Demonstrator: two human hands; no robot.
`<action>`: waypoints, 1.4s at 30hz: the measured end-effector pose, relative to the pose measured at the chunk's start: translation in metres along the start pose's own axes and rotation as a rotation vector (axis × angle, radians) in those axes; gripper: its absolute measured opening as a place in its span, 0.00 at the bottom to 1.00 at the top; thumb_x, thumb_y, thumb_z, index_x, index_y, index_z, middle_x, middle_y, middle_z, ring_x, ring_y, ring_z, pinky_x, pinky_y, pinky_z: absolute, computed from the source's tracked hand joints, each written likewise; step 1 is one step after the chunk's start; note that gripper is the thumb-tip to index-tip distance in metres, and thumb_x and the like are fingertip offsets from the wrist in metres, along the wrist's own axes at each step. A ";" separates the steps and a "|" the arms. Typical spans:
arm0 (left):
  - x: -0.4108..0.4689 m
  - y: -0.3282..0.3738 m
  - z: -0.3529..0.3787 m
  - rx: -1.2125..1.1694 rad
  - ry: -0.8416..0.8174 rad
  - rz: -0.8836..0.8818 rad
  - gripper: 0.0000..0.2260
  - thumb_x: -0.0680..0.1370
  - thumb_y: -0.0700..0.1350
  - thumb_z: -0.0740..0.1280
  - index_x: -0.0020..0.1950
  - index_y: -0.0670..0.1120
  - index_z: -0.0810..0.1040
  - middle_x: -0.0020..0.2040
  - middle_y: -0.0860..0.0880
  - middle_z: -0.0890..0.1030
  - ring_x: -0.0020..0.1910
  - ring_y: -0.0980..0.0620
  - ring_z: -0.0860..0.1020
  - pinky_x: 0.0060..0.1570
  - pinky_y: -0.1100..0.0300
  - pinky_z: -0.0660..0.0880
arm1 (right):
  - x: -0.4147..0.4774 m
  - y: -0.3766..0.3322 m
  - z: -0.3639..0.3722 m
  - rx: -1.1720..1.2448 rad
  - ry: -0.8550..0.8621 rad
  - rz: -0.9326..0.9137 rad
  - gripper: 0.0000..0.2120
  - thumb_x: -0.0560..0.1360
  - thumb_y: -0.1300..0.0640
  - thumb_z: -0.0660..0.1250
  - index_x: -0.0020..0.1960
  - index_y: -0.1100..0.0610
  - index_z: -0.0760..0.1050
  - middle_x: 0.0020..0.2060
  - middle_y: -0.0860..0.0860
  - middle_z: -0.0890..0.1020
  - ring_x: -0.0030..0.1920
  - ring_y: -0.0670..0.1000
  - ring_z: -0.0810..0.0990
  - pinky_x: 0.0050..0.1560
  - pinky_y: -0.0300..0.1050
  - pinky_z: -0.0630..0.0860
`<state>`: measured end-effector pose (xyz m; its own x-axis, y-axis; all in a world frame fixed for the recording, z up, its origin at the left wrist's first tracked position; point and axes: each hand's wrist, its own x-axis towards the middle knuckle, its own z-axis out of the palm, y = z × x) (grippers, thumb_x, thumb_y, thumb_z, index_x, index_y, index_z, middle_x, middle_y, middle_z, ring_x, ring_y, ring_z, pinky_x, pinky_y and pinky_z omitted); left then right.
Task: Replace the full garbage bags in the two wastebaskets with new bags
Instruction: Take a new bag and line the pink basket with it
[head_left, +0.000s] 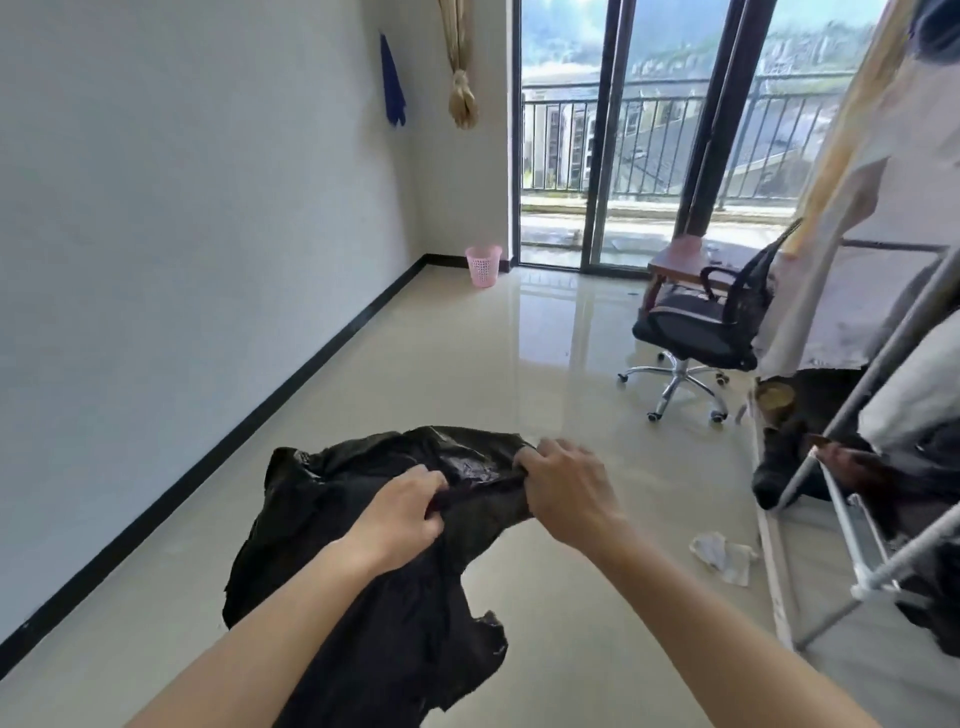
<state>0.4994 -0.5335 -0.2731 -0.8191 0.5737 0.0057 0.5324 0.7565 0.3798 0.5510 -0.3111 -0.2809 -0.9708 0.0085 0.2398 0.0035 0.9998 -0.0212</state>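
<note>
Both my hands hold a crumpled black garbage bag (322, 499) in front of me, above the tiled floor. My left hand (400, 514) pinches the bag's edge near the middle. My right hand (566, 488) grips the same edge further right, and the film is stretched between the two. The rest of the bag hangs down over my left forearm. Far off, in the corner by the glass door, stands a pink perforated wastebasket (483, 266) with no bag showing on its rim. No second wastebasket is in view.
A black office chair (696, 332) on wheels and a small wooden table (680, 260) stand at the right. A metal rack (852, 519) with cloths and dark items fills the right edge. Crumpled white paper (724, 556) lies on the floor. A white wall runs along the left.
</note>
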 end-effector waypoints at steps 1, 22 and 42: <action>0.030 -0.003 -0.001 0.019 0.001 0.014 0.05 0.73 0.41 0.65 0.48 0.49 0.75 0.43 0.54 0.72 0.43 0.54 0.74 0.45 0.60 0.72 | 0.023 0.014 0.005 0.017 -0.038 0.038 0.11 0.74 0.59 0.62 0.52 0.48 0.79 0.44 0.50 0.81 0.46 0.56 0.81 0.48 0.48 0.73; 0.649 -0.134 -0.073 0.247 0.465 -0.013 0.11 0.67 0.30 0.71 0.43 0.45 0.79 0.41 0.49 0.76 0.40 0.47 0.78 0.27 0.58 0.73 | 0.596 0.219 0.137 0.152 -0.126 -0.004 0.14 0.79 0.55 0.55 0.59 0.53 0.75 0.54 0.52 0.77 0.55 0.56 0.78 0.53 0.50 0.72; 1.226 -0.338 -0.136 0.594 0.069 -0.114 0.17 0.70 0.35 0.60 0.57 0.47 0.71 0.56 0.46 0.73 0.56 0.45 0.72 0.50 0.54 0.70 | 1.146 0.405 0.251 -0.033 -0.032 0.119 0.23 0.79 0.36 0.54 0.51 0.52 0.78 0.45 0.50 0.84 0.47 0.56 0.83 0.44 0.46 0.72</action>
<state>-0.7135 -0.1286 -0.2687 -0.8792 0.4722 0.0630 0.4525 0.8691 -0.1997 -0.6205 0.0983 -0.2582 -0.9701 0.1270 0.2066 0.1265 0.9918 -0.0159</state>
